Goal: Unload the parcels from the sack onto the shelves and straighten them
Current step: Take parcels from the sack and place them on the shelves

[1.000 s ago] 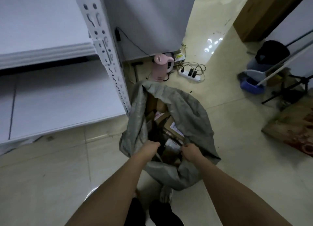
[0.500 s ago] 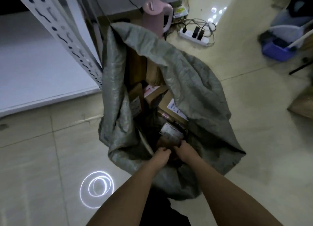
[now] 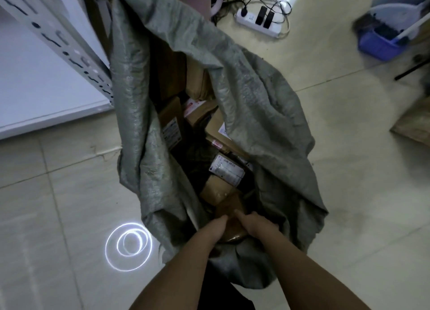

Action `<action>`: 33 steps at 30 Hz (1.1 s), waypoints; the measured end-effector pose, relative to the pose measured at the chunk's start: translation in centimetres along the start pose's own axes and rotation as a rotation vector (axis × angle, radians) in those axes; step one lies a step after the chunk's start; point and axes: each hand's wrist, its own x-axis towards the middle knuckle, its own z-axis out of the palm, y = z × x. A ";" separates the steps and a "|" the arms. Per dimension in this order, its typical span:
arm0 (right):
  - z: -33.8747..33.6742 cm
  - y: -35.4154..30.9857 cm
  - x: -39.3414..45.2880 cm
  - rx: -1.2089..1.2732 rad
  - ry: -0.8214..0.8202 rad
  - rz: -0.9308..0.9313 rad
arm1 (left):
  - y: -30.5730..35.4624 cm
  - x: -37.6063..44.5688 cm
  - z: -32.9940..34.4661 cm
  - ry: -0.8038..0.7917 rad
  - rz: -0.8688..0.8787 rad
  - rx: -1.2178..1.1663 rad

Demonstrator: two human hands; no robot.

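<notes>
Inside the sack mouth, our left hand and right hand clamp a brown parcel whose long axis points away from us.

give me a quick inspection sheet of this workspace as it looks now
surface: pale tiled floor, with a bright ring of reflected light on it
job's things: grey sack stands open on the floor, cardboard parcels with labels packed inside; white shelf beside it, no parcel seen on its visible part
clutter: blue basin at top right; pink object at the top edge, mostly cut off
grippers: left hand and right hand both reach into the sack's near opening and grip a brown wrapped parcel
cables: white power strip with plugs and tangled leads behind the sack
surroundings: perforated shelf upright at left
</notes>
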 end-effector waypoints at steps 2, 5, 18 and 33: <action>0.5 0.3 0.6 0.150 -0.066 0.022 | -0.1 0.0 0.1 0.041 0.003 0.000; 1.0 0.7 0.5 0.423 -0.131 -0.010 | -0.4 -0.8 0.1 0.074 0.004 -0.076; -3.6 -2.7 -17.3 0.731 0.176 -0.626 | 1.3 -16.7 -2.5 0.401 0.393 -0.397; -10.4 -2.2 -39.8 -0.163 0.692 -1.158 | 7.1 -40.1 -9.0 0.530 0.601 -0.504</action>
